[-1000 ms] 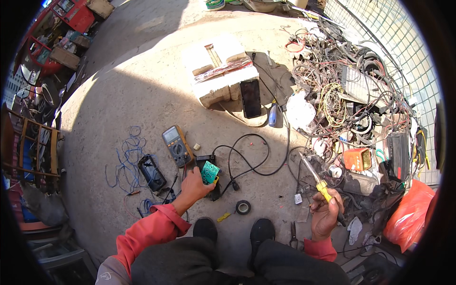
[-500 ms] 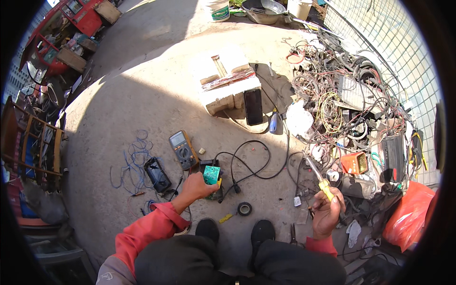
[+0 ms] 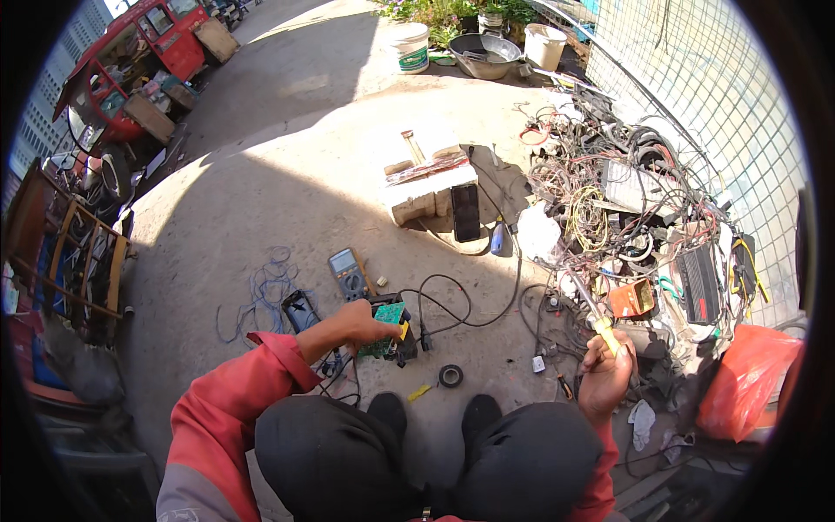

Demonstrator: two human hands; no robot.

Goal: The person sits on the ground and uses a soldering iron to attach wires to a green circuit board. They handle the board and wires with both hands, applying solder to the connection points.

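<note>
My left hand is closed on the edge of a green circuit board, which sits with black casing parts low over the ground ahead of my feet. A small yellow part shows by the thumb. My right hand, off to the right, grips a soldering iron by its yellow handle, its metal shaft slanting up and left. Beyond the left hand lie a multimeter with an orange-edged case and an open black plastic shell. A roll of black tape lies near my shoes.
A tangled heap of wires and a red plastic bag fill the right side by a mesh fence. Ahead stands a pale block with a phone against it. A blue-handled tool and a black cable lie nearby.
The view has tilted up, showing more of the far ground. My left hand still holds the board, with more of its green face showing. The soldering iron stays in my right hand.
</note>
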